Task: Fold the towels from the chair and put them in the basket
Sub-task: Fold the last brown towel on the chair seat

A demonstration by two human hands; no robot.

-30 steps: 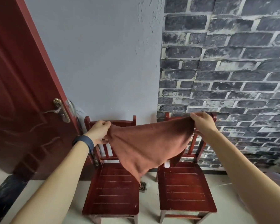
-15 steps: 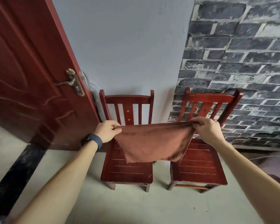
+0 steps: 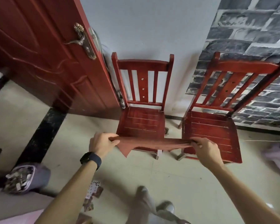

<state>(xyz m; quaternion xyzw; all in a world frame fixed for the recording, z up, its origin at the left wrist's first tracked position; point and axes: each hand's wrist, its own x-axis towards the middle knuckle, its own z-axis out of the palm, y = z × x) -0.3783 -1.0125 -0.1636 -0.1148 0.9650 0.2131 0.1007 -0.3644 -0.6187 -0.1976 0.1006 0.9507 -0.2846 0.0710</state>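
Observation:
A brown towel (image 3: 145,143) is stretched out nearly flat between both hands, in front of two red wooden chairs. My left hand (image 3: 101,143) pinches its left end, and a loose corner hangs down just right of that hand. My right hand (image 3: 204,147) grips its right end. The left chair (image 3: 141,120) and the right chair (image 3: 212,128) both have bare seats behind the towel. A pale purple basket (image 3: 278,160) shows blurred at the right edge, only partly in view.
A dark red door (image 3: 39,54) stands open on the left. A grey patterned cushion (image 3: 25,179) lies on the floor at lower left. Cards or papers (image 3: 94,191) lie on the floor near my feet (image 3: 153,202). A brick-patterned wall runs behind the right chair.
The view has tipped downward, showing more floor. Both hands have lowered the towel from chest height to seat level, and it now lies flat and edge-on instead of hanging.

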